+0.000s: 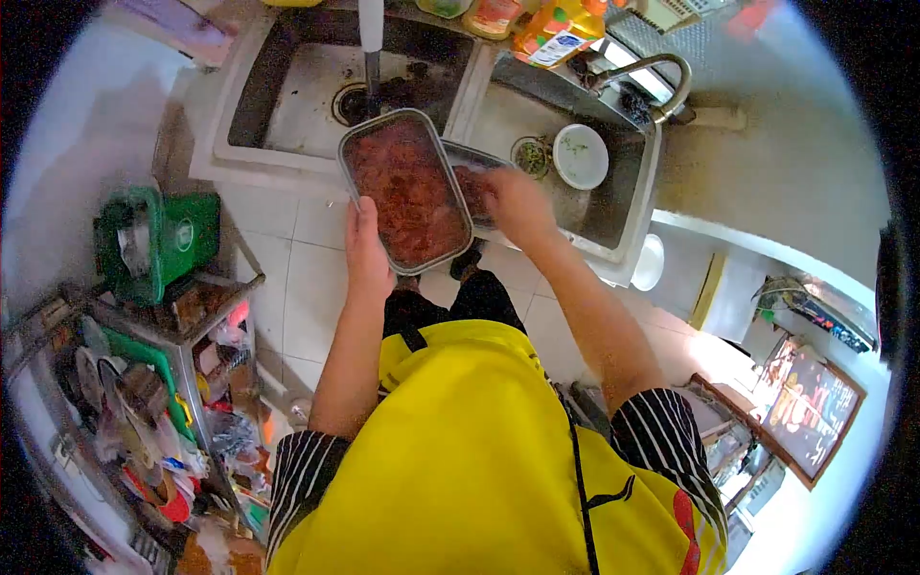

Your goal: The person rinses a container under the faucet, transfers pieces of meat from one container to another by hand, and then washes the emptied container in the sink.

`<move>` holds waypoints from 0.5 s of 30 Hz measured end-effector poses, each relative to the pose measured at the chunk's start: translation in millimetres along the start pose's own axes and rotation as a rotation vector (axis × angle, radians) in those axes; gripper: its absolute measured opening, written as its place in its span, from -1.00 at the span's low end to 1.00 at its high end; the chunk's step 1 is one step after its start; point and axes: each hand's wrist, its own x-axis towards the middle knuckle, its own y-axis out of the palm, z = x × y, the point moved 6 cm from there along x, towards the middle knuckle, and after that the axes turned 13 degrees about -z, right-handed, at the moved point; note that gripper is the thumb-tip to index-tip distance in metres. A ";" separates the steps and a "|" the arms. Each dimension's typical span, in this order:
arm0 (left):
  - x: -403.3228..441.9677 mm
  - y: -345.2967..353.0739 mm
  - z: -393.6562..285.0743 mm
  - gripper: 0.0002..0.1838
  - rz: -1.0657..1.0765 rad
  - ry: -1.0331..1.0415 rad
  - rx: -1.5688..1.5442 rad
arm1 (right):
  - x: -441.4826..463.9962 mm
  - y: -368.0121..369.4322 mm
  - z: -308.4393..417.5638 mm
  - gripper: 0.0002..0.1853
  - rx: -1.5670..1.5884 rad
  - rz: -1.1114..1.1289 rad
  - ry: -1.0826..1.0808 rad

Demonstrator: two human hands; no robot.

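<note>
A rectangular container (405, 192) of reddish food, probably meat, is tilted toward the camera over the front edge of the sink. My left hand (367, 251) grips its lower left side, thumb on the rim. Just to its right, my right hand (522, 206) is closed on a second dark container (470, 158), partly hidden behind the first one; reddish stuff shows in it near my fingers. My right fingers are slightly blurred. Behind the containers lies the left sink basin (287, 105), with its drain near a grey pipe.
The right basin (508, 105) holds a white bowl (581, 156) with green bits beside a drain strainer. An orange soap bottle (559, 34) and a curved faucet (671, 72) stand behind. A green bin (182, 235) and cluttered shelf are at left; a framed board (813, 407) is at right.
</note>
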 end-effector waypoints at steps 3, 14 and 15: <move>11.3 -10.2 14.9 -0.25 0.004 0.007 -0.017 | 4.5 -45.6 24.5 -0.81 0.250 -0.209 0.096; 7.0 8.3 18.5 -0.44 0.033 0.093 -0.069 | -12.4 -3.2 115.9 -0.61 -0.102 0.026 -0.360; 8.2 6.6 20.0 -0.44 0.014 0.082 -0.069 | -13.4 1.2 116.4 -0.62 -0.095 0.047 -0.347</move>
